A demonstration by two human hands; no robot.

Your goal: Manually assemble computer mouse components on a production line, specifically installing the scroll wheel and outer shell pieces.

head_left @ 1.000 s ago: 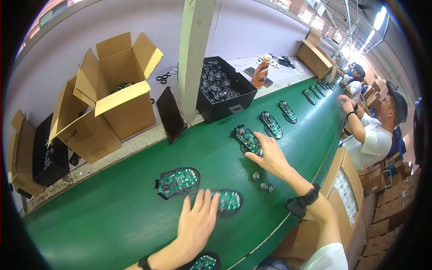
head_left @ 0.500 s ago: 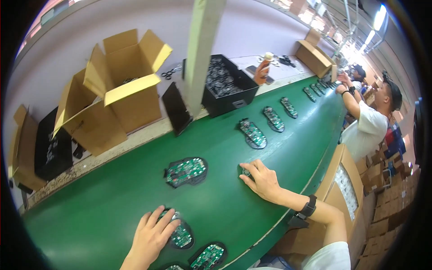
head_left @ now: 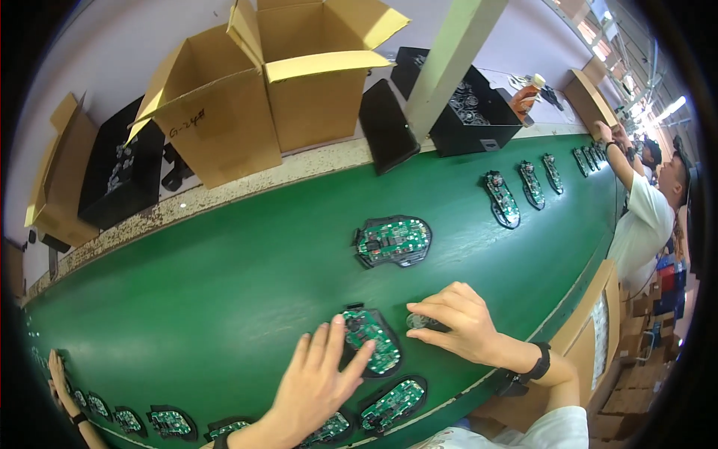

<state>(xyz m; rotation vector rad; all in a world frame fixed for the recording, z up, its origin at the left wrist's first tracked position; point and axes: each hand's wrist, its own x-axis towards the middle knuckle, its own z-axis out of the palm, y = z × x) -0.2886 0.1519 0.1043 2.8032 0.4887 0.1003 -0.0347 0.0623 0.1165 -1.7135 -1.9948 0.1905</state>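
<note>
My left hand (head_left: 318, 378) lies with fingers spread on the left side of a green circuit board in a dark shell (head_left: 383, 346), its thumb across the board's face. Just to the right, my right hand (head_left: 460, 325) pinches a small round greyish part (head_left: 419, 321) between thumb and fingers, low over the green belt. A darker piece shows under these fingers; its kind is partly hidden. Beyond both hands sits another board in a shell (head_left: 394, 241). Nearer to me is one more board (head_left: 393, 404), right of my left wrist.
The green conveyor belt (head_left: 247, 262) carries more boards (head_left: 501, 200) at far right and near left. Along its far side stand open cartons (head_left: 224, 112), a black bin of parts (head_left: 479, 127), a post (head_left: 452, 67) and a bottle (head_left: 526, 99). Co-workers' hands (head_left: 58, 374) show left and right.
The view has turned left, so belt and cartons appear farther right. My right hand with the round part has come closer to the board under my left hand, which stays on it.
</note>
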